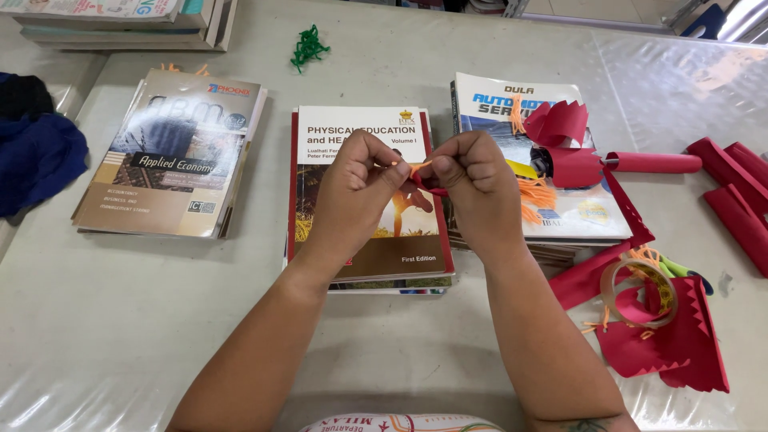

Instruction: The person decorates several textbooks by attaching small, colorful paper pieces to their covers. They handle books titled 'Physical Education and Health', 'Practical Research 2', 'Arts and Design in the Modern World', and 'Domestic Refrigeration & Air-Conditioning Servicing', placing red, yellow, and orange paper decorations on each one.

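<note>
My left hand (358, 186) and my right hand (472, 180) are raised together over a red-bordered textbook (360, 128) in the middle of the table. Between their fingertips they pinch a small red paper strip (428, 188) with a thin orange piece (418, 166) sticking out of it. Both hands have fingers curled tight around this small piece. Most of it is hidden inside the fingers.
A brown textbook (172, 156) lies at left and a blue-white book (560, 212) at right, bearing a red paper flower on a rolled stem (576, 152). Red paper scraps (680, 344), a tape roll (640, 290), green scissors handles (680, 270), a green pipe cleaner (308, 46) and blue cloth (36, 156) lie around.
</note>
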